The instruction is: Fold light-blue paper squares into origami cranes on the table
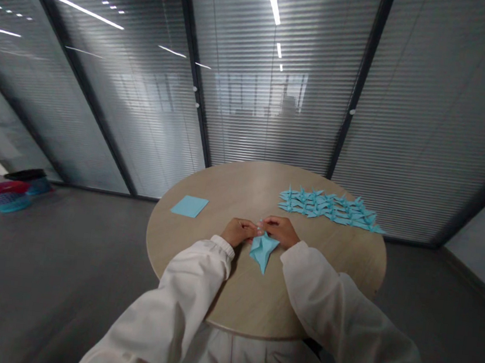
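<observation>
A partly folded light-blue paper (263, 250) lies on the round wooden table (221, 285), its point toward me. My left hand (239, 231) and my right hand (279, 230) meet at its far end, fingers curled and pinching the paper's top edge. Both arms wear white sleeves.
A flat stack of blue square paper (190, 206) lies at the table's left. Several finished blue paper cranes (327, 208) sit in rows at the far right. Glass walls with blinds stand behind the table. Coloured containers (11, 191) rest on the grey floor at far left.
</observation>
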The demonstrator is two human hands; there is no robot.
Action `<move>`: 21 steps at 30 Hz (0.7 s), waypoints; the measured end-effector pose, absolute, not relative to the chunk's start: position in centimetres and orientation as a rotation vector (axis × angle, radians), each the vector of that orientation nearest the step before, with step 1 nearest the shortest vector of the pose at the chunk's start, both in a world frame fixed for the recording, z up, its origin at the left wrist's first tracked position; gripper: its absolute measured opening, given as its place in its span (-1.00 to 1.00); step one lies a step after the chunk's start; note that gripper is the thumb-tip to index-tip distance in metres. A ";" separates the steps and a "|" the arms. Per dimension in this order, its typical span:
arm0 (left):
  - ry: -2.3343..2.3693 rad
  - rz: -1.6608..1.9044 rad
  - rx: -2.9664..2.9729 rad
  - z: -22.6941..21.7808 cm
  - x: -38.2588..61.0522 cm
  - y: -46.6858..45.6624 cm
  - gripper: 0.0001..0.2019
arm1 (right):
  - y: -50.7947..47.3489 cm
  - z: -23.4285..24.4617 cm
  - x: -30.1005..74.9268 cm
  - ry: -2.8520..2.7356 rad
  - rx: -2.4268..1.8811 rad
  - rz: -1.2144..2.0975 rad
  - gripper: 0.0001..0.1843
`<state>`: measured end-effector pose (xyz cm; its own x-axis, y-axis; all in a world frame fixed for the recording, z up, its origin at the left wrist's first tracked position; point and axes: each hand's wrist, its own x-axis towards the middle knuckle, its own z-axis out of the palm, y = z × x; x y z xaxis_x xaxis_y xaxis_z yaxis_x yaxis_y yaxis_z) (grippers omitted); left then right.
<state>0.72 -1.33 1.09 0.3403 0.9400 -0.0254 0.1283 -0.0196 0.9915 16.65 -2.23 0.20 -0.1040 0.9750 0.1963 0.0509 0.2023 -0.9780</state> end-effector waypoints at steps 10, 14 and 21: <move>0.944 0.881 1.418 0.4 0.7 -0.9 -0.56 | -1.4 -0.5 17.5 -1.346 -1.078 0.788 -0.66; 0.774 0.831 1.471 1.3 1.0 -1.5 -0.35 | -1.1 -0.7 17.9 -1.277 -1.110 0.695 -0.66; 0.851 0.979 1.496 0.7 0.7 -0.8 -0.48 | -1.1 -0.2 17.7 -1.075 -1.051 0.866 -0.68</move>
